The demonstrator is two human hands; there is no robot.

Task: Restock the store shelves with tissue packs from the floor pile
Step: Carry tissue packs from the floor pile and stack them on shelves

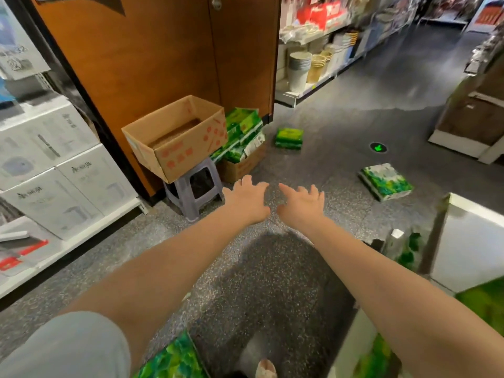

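Speckled grey aisle floor (313, 126); both arms reaching out, left hand (246, 199) and right hand (301, 203) spreading wide, gripping nothing.
Beyond the purple stool (192, 186): tissue packs lying loose, two (289, 137) (386, 181); heaped pile (241, 135), uncountable; cardboard box (174, 137), one, sitting tilted on the stool and risking a tumble if bumped.

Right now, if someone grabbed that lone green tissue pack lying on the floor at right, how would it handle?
The tissue pack probably feels light and squashy. Its glossy wrap may be slippery. Lying flat, it shouldn't roll.
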